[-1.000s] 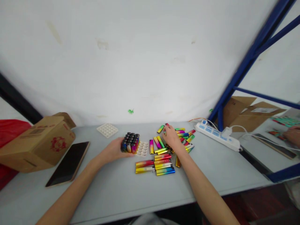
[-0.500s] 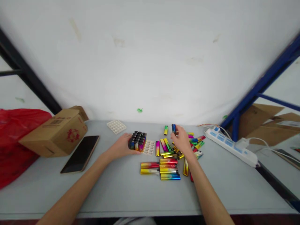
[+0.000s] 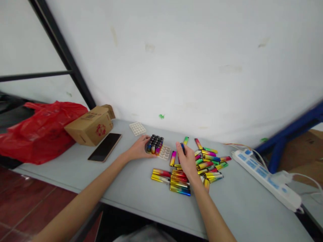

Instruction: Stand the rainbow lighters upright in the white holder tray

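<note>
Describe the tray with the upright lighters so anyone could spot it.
On the grey table, find the left hand, right of the cardboard box. It cups upright, black-topped lighters, and bare cells of the white tray show to their right. Unlike the other tray, near the wall, this one has lighters crowding its left side.
</note>
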The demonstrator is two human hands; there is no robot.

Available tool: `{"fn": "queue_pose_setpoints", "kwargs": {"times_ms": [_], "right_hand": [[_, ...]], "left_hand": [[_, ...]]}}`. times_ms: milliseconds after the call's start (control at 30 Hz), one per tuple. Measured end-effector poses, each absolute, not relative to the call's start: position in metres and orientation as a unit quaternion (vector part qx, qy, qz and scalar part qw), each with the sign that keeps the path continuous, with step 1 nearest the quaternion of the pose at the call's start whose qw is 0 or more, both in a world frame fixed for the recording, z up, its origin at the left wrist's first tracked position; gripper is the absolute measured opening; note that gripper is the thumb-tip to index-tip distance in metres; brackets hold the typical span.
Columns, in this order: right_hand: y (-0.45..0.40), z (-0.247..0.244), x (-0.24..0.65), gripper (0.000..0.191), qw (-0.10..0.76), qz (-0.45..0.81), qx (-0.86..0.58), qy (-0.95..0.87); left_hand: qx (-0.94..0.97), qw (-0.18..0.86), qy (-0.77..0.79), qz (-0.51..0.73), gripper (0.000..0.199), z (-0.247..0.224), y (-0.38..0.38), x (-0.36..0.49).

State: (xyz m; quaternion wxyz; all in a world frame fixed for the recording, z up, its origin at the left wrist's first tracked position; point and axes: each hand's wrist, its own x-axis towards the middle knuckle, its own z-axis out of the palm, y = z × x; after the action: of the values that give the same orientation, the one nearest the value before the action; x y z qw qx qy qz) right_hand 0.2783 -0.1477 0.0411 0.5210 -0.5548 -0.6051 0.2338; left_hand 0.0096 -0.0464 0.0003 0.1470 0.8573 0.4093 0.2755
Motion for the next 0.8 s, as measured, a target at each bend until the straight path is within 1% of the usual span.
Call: {"fn": "queue_pose_setpoints", "kwargs": {"times_ms": [100,300,433,533,700,800], "right_hand": [[-0.153,0.046,0.276,0.055,0.506,0.214,-0.572,-0.609],[-0.152,0.037,0.275,0.041,0.493,0.225,-0.583,-0.606],[-0.15,0.034,0.274,0.047,0.499,0.236,-0.59,-0.59],[-0.146,0.032,0.274,0.052,0.491,0.239,-0.608,-0.576],[-0.14,0.026,0.277,0.045,0.488,0.247,-0.629,-0.553],[-0.141,0.023,0.279,0.046,0.504,0.26,-0.617,-0.545]], "left_hand": [[0.859,0.145,0.409,0.272,0.078,0.0,-0.048,0.01],[0.868,0.137,0.392,0.273,0.074,-0.003,-0.047,0.009],[0.878,0.127,0.381,0.26,0.075,-0.006,-0.046,0.009],[0.887,0.111,0.379,0.242,0.082,-0.004,-0.042,0.009],[0.901,0.125,0.361,0.207,0.085,-0.001,-0.034,0.007],[0.9,0.144,0.353,0.213,0.084,0.0,-0.034,0.005]]}}
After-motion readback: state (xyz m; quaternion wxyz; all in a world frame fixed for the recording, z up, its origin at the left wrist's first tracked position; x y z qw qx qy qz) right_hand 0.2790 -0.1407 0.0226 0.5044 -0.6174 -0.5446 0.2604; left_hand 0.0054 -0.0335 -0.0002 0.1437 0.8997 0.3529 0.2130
